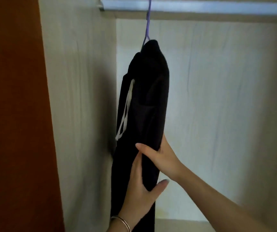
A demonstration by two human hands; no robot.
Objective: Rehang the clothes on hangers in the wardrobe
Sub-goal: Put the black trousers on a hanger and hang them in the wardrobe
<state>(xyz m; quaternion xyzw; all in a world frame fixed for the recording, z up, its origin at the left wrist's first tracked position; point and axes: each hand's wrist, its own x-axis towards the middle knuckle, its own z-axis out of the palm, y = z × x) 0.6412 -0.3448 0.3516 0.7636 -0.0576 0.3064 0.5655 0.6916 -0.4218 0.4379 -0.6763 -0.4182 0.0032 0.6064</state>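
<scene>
Black garment on the purple hanger, both hands on it

We see a black garment [144,101] draped over a purple hanger [147,24], whose hook goes up to the metal rail [201,6] at the top of the wardrobe. The garment hangs in the left part of the wardrobe, close beside the pale side wall [84,97], and folds over the hanger so that a shorter layer lies in front of a longer one that runs down past the bottom of the view. A white drawstring [126,111] dangles along its left edge.

Our left hand [139,193], with a thin bracelet [122,222] at the wrist, comes up from below and wraps around the lower part of the garment: the fingers lie flat up the front of the cloth and the thumb sits on its right edge, so the hand is partly closed on the fabric. Our right hand [159,156] reaches in from the lower right and pinches the bottom hem of the shorter front layer, thumb laid across the front of the cloth and the fingers tucked behind it, out of sight. The two hands touch each other where the left fingertips meet the right thumb.

The pale back wall [218,97] of the wardrobe is behind the garment, and a brown door [14,114] fills the left side of the view
</scene>
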